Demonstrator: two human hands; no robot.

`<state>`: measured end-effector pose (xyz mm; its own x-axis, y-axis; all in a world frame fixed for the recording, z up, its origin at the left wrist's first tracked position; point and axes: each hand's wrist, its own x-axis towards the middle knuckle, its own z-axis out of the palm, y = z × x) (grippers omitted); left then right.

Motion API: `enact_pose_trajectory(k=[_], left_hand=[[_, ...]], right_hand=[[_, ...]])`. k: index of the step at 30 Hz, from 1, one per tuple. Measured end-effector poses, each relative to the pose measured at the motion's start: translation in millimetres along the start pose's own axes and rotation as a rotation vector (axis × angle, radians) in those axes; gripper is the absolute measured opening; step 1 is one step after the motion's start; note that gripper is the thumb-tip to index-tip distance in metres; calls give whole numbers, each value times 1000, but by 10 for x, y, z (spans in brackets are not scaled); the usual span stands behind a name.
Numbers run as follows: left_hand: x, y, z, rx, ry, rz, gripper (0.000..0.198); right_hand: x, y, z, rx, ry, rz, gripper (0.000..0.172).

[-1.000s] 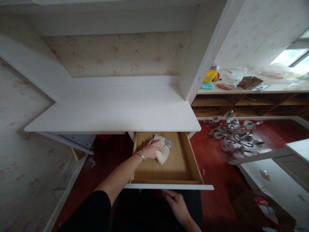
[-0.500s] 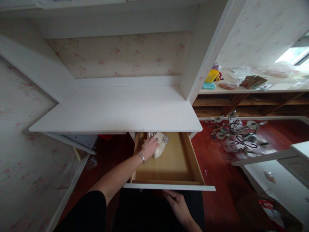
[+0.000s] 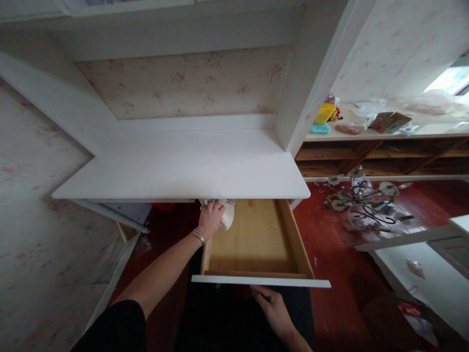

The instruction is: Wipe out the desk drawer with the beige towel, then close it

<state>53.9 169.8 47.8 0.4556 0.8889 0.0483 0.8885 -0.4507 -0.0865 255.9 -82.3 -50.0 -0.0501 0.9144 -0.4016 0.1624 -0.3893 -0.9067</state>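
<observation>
My left hand (image 3: 212,217) is closed on a cream cloth (image 3: 229,215) with a dark printed pattern. It presses the bunched cloth against the left side of a pulled-out wooden drawer (image 3: 260,239), close under the desk edge; part of the cloth is hidden by my fingers and the desktop. Below the drawer's white front (image 3: 262,280), my right hand (image 3: 273,308) has its fingers curled up to the lower edge, as if gripping it, with the fingertips partly out of sight.
Above the drawer lies the white desktop (image 3: 190,161), framed by upright side panels. On the red floor at right rests a chandelier (image 3: 370,200). Behind it runs a low wooden shelf unit (image 3: 388,152), topped with a cardboard box (image 3: 389,121), a yellow container (image 3: 324,113) and plastic bags.
My left hand has slid the cloth left and slightly away from me, from the drawer's bottom to its left side wall. My right hand keeps its place under the drawer front.
</observation>
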Motion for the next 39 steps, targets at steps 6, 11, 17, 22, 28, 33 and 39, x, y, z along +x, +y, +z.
enact_pose_trajectory(k=[6, 11, 17, 22, 28, 33, 39], left_hand=[[13, -21, -19, -138, 23, -143, 46], [10, -49, -6, -148, 23, -167, 47], [1, -110, -71, -176, -75, -209, 35], [-94, -138, -149, -193, -150, -289, 32], [-344, -111, -183, -227, -151, -233, 29], [-660, -60, -207, -265, -198, -180, 31], [-967, -93, -321, -336, -302, -182, 30]], right_hand=[[-9, -16, 14, -4, 9, 20, 45], [-12, -46, 7, -8, 11, 4, 45], [-21, -67, 13, -9, 20, 19, 44], [-22, -45, 14, 9, 10, 32, 45], [7, -26, 3, -17, 0, 69, 42], [24, 10, 0, -30, 5, 82, 41], [39, 27, -7, -31, 2, 91, 41]])
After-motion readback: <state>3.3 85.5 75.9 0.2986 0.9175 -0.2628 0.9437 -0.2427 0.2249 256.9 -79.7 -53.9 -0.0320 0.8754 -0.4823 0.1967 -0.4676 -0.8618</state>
